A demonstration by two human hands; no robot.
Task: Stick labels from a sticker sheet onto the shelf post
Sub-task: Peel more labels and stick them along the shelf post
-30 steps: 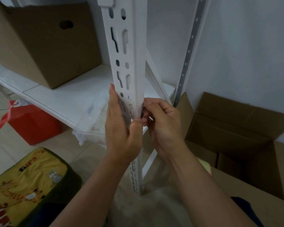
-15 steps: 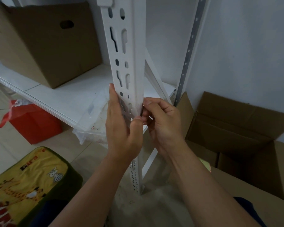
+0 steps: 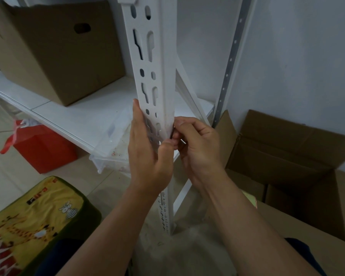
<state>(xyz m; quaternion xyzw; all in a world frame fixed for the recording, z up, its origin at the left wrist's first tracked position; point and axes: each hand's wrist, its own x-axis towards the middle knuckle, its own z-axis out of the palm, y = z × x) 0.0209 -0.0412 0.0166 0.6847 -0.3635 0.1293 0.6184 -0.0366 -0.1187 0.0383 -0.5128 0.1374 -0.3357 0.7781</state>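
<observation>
A white slotted shelf post (image 3: 163, 56) stands upright in the middle of the view. My left hand (image 3: 147, 156) holds a clear sticker sheet (image 3: 154, 130) in front of the post, with the fingers straight up along its left side and the thumb on the right. My right hand (image 3: 199, 148) is curled at the post's right edge. Its fingertips pinch at the sheet's edge beside my left thumb. Whether a label is between them is hidden.
A closed cardboard box (image 3: 58, 52) sits on the white shelf (image 3: 72, 116) to the left. Under the shelf are a clear plastic tub (image 3: 112, 154) and a red box (image 3: 42, 150). An open cardboard box (image 3: 287, 156) stands at the right, and a yellow cushion (image 3: 34, 222) lies at lower left.
</observation>
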